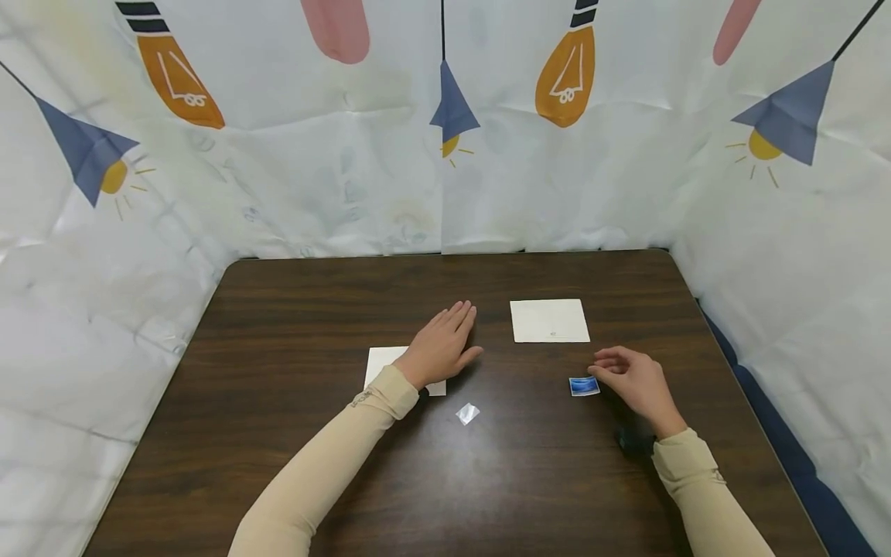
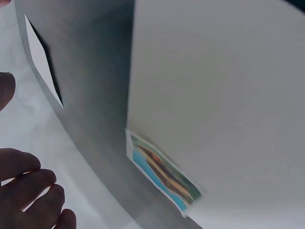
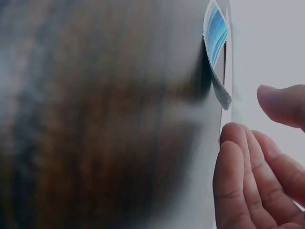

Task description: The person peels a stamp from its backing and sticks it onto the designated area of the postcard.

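Observation:
My left hand (image 1: 440, 346) is stretched out above the left white envelope-like paper (image 1: 383, 360), covering much of it in the head view. Whether the palm touches the paper I cannot tell. A stamp with a coloured landscape picture (image 2: 164, 171) lies at that paper's edge in the left wrist view. On the right, a small blue stamp (image 1: 584, 387) with a curled end (image 3: 217, 33) lies on the table. Beside it is my right hand (image 1: 636, 384), fingers loosely bent, thumb apart from them, with nothing held.
A second white envelope-like paper (image 1: 550, 321) lies further back on the dark wooden table (image 1: 278, 433). Between my arms is a small shiny translucent scrap (image 1: 467, 414). White printed cloth (image 1: 334, 178) hangs along the table's back and sides.

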Available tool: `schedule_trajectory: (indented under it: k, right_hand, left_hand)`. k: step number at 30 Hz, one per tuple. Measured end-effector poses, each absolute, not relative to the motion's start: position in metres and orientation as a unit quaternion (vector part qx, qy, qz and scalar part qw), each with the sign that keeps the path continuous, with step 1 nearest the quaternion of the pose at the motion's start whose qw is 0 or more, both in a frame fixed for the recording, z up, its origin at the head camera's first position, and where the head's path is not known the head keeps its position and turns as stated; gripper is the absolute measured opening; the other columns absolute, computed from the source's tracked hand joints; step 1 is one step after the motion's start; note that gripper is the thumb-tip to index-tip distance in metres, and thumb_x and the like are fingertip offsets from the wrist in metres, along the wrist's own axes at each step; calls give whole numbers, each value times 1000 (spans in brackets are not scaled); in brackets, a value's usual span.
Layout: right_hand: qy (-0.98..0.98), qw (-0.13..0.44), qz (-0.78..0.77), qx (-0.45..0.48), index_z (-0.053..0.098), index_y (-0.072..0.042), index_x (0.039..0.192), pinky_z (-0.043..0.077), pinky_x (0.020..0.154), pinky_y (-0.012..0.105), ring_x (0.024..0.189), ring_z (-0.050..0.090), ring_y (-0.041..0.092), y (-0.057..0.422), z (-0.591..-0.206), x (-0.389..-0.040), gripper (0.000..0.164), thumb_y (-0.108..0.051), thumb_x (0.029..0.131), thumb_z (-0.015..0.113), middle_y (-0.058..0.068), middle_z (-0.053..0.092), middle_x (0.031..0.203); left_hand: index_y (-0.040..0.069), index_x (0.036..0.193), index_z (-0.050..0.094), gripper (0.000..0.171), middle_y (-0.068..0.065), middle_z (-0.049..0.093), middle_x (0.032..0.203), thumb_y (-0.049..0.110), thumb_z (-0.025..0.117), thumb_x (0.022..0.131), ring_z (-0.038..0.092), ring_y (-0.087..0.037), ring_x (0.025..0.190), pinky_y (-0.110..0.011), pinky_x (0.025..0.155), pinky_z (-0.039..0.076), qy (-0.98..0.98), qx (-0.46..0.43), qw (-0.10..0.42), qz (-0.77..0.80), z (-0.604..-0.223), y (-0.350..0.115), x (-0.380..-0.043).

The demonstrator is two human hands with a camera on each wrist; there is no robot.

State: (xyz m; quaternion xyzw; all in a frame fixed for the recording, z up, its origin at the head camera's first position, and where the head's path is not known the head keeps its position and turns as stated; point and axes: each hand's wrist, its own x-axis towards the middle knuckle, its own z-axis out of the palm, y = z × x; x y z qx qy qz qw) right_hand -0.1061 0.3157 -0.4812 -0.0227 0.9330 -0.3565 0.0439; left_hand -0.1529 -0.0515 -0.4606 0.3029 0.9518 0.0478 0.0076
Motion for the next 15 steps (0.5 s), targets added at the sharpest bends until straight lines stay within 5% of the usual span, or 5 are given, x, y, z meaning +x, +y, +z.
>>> schedule_trajectory:
  k: [15]
  right_hand:
    - [923,110,-368,9,73,2,114,57,63,25,72,70,11,318,-480,-97,37,-30,95,75,15,80,98]
  left_hand:
    - [-1,161,30,72,-20,32,169,48,44,110,29,-32,160,-45,130,30,952,300,47,43,-467,-16,-175]
